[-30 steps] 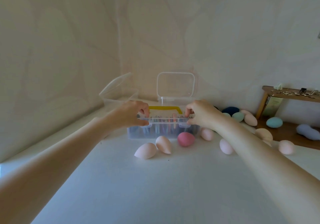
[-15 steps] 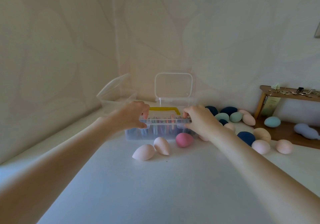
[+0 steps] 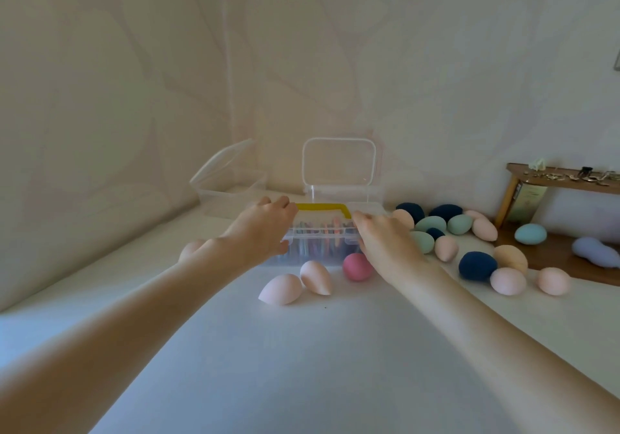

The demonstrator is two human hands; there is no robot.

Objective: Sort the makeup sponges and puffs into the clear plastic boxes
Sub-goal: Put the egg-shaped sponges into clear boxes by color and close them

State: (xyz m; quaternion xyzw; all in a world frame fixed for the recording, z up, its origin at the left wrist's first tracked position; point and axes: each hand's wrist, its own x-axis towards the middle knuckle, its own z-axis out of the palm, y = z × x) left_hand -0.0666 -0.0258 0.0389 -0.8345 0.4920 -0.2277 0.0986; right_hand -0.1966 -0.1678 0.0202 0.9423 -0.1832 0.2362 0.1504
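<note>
On the smooth white counter (image 3: 318,366), a clear plastic box (image 3: 231,187) sits far left, lid propped open. The left hand (image 3: 265,229) and right hand (image 3: 385,240) curl their fingers onto the near box (image 3: 322,242) — clear, yellow-handled, full of colourful sticks. Soft egg-shaped sponges (image 3: 476,266) — peach, teal, navy — lie just right.

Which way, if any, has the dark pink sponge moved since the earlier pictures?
No. The dark pink sponge keeps its gap from the pale sponge left of it, before the clear box.
</note>
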